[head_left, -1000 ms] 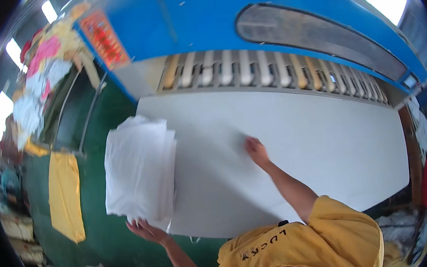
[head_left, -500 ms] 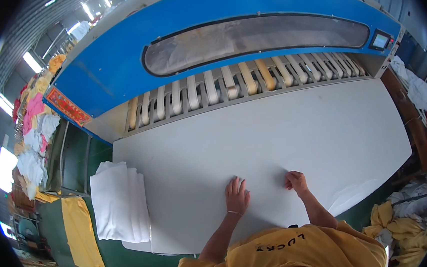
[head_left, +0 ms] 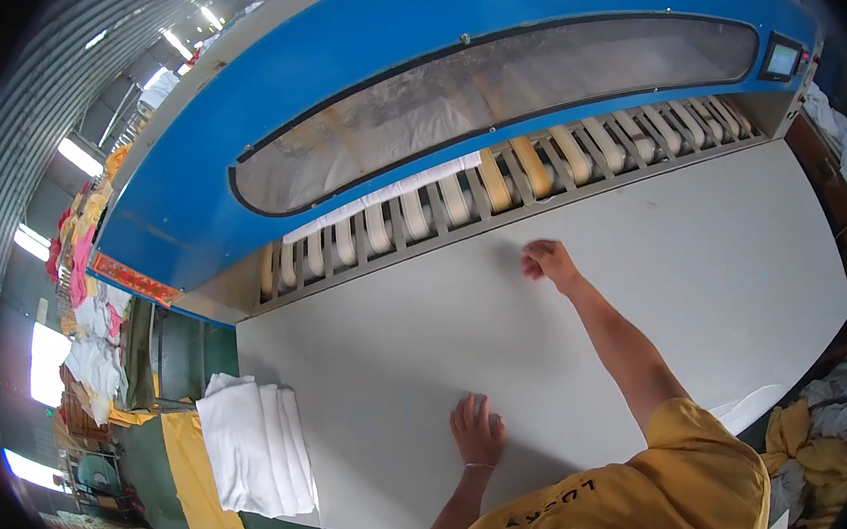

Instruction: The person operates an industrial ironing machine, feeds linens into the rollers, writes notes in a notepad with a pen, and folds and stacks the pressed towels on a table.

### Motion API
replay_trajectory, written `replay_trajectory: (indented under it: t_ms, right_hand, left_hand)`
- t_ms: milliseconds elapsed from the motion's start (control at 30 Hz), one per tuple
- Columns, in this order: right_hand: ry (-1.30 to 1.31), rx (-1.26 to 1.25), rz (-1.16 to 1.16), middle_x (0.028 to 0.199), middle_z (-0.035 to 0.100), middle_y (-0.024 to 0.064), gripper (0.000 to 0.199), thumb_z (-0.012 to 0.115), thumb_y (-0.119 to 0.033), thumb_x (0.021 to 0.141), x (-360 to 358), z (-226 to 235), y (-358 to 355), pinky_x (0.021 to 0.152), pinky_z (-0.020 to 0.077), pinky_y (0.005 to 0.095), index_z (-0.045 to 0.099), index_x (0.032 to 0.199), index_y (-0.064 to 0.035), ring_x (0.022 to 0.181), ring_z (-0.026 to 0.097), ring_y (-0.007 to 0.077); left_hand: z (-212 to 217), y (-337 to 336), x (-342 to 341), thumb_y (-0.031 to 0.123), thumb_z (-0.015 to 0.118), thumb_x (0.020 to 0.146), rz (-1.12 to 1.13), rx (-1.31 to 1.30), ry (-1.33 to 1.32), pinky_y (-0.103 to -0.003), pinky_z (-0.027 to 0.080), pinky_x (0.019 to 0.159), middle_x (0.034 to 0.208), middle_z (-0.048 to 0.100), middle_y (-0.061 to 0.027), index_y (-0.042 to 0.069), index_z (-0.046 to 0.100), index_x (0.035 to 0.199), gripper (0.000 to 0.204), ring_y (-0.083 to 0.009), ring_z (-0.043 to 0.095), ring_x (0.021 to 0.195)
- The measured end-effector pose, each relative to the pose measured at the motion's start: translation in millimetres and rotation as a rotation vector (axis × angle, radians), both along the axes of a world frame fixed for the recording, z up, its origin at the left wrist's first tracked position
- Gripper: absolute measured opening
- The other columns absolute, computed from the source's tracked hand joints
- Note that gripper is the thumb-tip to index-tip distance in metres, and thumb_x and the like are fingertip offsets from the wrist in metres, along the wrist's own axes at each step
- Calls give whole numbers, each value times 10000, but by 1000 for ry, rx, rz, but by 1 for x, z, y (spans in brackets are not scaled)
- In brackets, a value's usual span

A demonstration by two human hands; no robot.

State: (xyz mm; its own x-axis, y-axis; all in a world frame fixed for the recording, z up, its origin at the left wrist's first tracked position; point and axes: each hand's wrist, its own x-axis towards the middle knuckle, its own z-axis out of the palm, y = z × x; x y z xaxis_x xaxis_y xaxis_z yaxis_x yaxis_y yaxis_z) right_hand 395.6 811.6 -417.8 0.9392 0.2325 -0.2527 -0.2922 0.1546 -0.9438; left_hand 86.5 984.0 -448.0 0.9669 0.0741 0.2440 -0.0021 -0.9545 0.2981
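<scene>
Since half a second ago, I log the right hand (head_left: 549, 261) as moved forward, away from the body toward the feed rollers (head_left: 497, 184), while the left hand (head_left: 477, 429) remains low and close to the body. Item: white sheet (head_left: 589, 341), one, spread flat across the feed table, long axis running left to right; it lies directly under both sets of fingers. Left hand: fingers spread wide, palm flat, pressing the sheet. Right hand: fingers curled narrow on the cloth; whether they pinch a fold I cannot tell. Right hand is nearer the sheet's far edge, which sits just beyond its fingertips by the rollers. Stack of folded white cloths (head_left: 256, 449), one stack, well to the left of the left fingers. Blue ironing machine (head_left: 407, 57), one, beyond the rollers.
</scene>
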Motion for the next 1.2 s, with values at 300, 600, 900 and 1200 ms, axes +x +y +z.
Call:
replay_trajectory:
  t_ms: [300, 600, 900, 1200]
  right_hand:
    - [71, -176, -197, 635, 576, 81, 240, 580, -292, 805, 124, -11, 67, 386, 445, 296, 542, 809, -55, 429, 548, 168]
    - [230, 6, 204, 591, 554, 75, 255, 495, -244, 835, -124, -6, 23, 451, 434, 267, 537, 710, -26, 484, 531, 156]
    - [-53, -187, 1, 937, 588, 97, 392, 546, -240, 842, -232, -15, -70, 691, 466, 241, 496, 1102, 49, 762, 586, 162]
    - [-459, -514, -138, 737, 579, 73, 283, 561, -284, 846, -153, 1, -34, 574, 441, 275, 585, 923, -13, 691, 553, 149]
  left_hand:
    - [-1, 1, 2, 183, 601, 696, 18, -96, 26, -486, 270, 965, 1234, 386, -141, 83, 484, 1131, 461, -333, 341, 1159]
    - [51, 1, 96, 78, 555, 677, -31, -46, -226, -481, 281, 943, 1247, 394, -145, 72, 478, 1167, 496, -333, 363, 1145]
    - [32, -19, -67, -34, 555, 699, -385, -853, 97, -376, 443, 844, 1068, 577, -98, 65, 535, 1107, 420, -266, 555, 982]
    - [11, 14, -81, 258, 612, 804, 954, -1195, -355, -287, 429, 797, 941, 587, -96, -22, 507, 1081, 407, -170, 547, 867]
